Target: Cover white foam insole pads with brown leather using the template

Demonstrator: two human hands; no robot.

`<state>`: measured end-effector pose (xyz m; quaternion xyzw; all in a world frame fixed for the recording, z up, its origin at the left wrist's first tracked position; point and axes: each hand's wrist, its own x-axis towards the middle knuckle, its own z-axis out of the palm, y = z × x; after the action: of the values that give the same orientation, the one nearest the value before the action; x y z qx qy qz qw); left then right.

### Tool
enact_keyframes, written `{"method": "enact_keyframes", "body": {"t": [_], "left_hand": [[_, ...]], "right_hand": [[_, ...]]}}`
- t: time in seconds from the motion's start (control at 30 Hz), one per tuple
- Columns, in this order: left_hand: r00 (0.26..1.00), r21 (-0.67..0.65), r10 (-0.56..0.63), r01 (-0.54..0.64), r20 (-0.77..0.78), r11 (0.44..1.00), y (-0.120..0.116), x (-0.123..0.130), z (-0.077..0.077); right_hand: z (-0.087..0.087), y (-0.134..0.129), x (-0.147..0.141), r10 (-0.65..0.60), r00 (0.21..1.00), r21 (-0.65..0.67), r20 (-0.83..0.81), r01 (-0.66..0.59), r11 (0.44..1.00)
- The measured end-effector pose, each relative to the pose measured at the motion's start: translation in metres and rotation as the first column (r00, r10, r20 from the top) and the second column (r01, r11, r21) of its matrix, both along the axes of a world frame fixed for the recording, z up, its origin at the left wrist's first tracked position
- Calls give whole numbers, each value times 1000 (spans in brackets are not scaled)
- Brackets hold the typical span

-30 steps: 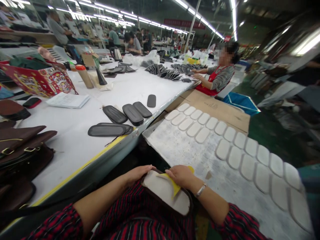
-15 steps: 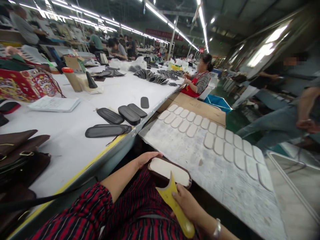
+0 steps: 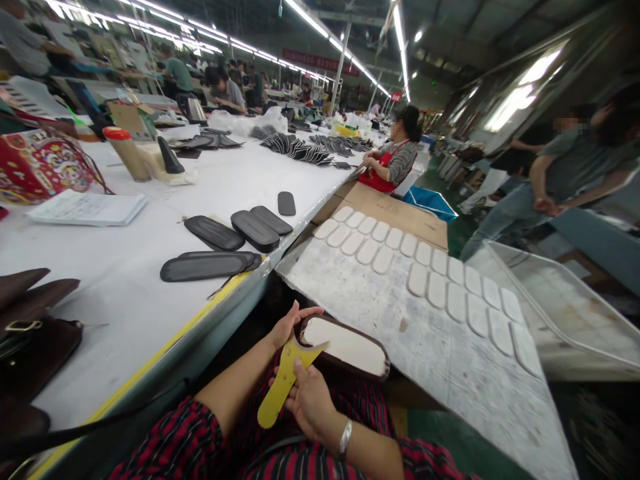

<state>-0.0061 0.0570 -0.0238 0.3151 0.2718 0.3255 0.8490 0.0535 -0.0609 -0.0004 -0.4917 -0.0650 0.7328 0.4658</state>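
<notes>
A dark brown leather bag piece [image 3: 383,373] with an oblong white panel [image 3: 345,343] on top rests over my lap, against the near edge of the board. My left hand [image 3: 287,327] grips its left end, fingers along the rim. In my right hand [image 3: 311,395] is a yellow scraper [image 3: 280,390] with a concave, two-pointed end. That end lies across the left part of the brown piece's near rim, close to my left hand. I cannot tell whether it touches the rim.
A grey-stained board [image 3: 360,293] at right carries rows of white oblong pieces [image 3: 445,270]. Black oval pads [image 3: 255,229] lie on the white table [image 3: 125,267], with a brown bag [image 3: 40,333] at left. A co-worker in a red apron [image 3: 383,173] sits beyond; another person [image 3: 555,180] is at right.
My right hand has carried the yellow scraper leftward, from the right half of the brown piece to its left end, and turned it. My left thumb and finger have spread. The person at right has shifted.
</notes>
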Motion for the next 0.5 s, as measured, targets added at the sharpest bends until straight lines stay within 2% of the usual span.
{"method": "enact_keyframes", "body": {"t": [0.17, 0.33, 0.4, 0.5], "left_hand": [[987, 62, -52, 63, -153, 996, 9, 8, -2], [941, 216, 33, 44, -338, 975, 6, 11, -1], [893, 331, 98, 59, -439, 942, 3, 12, 3], [806, 508, 225, 106, -547, 855, -2, 17, 9]], "right_hand": [[-2, -1, 5, -31, 999, -22, -32, 30, 999], [-5, -3, 3, -64, 996, -39, -64, 61, 997], [-6, -6, 3, -61, 996, -50, -65, 57, 997], [-4, -10, 5, -65, 995, -64, -77, 60, 996]]}}
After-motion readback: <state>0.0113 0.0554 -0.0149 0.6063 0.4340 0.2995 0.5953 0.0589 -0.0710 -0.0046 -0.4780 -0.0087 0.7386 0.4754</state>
